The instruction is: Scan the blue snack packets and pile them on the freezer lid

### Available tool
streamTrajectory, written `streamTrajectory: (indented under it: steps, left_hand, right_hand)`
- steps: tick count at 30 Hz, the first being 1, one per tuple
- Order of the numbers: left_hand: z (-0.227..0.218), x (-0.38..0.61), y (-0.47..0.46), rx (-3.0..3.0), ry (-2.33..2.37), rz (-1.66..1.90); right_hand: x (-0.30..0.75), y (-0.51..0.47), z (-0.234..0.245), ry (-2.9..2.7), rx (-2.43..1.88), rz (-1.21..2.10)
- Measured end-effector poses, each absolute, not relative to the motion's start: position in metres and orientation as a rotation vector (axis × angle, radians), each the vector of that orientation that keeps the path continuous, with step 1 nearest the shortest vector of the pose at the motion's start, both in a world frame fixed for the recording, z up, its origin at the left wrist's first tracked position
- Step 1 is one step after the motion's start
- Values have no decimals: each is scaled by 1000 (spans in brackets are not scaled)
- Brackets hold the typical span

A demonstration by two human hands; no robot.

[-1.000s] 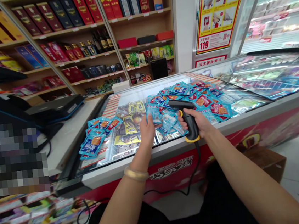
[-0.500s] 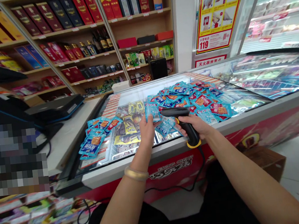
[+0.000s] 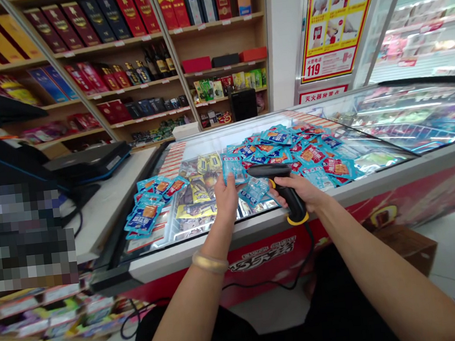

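Note:
My left hand point(image 3: 225, 199) is closed on a small blue snack packet point(image 3: 233, 168), held upright over the glass lid of a chest freezer point(image 3: 218, 236). My right hand point(image 3: 300, 191) grips a black barcode scanner point(image 3: 280, 184) with a yellow base, its head pointing left at the packet. A large heap of blue and red snack packets point(image 3: 298, 149) lies on the glass behind the scanner. A smaller group of blue packets point(image 3: 148, 208) lies to the left.
A white counter point(image 3: 109, 202) with a black till device point(image 3: 88, 163) stands on the left. Shelves of boxed bottles point(image 3: 125, 51) fill the back wall. The scanner's cable point(image 3: 264, 286) hangs down the freezer's red front. A cardboard box point(image 3: 410, 243) sits on the floor at right.
The scanner has tilted from upright to lying toward the left, its head now close to the packet in my left hand. The view has shifted slightly.

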State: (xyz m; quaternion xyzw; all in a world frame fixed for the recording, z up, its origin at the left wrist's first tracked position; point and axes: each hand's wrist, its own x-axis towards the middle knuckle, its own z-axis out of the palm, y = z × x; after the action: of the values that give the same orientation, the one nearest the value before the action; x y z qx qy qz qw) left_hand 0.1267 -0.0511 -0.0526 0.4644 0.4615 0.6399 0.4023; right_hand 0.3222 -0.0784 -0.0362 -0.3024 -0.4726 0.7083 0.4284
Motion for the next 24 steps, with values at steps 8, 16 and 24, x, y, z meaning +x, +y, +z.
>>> streamTrajectory:
  steps: [8,16,24]
  left_hand:
    - [-33,28,-89,1864,1956,1549]
    - [-28,-60,-118,1906,2668,336]
    - [-38,-70,-105,1897,2690,288]
  right_hand:
    - [274,-87,-36,-1115,-650,1861]
    - [185,-92,-34,-1049,-626,2001]
    - [172,-94,-36,-1060,-673,2029]
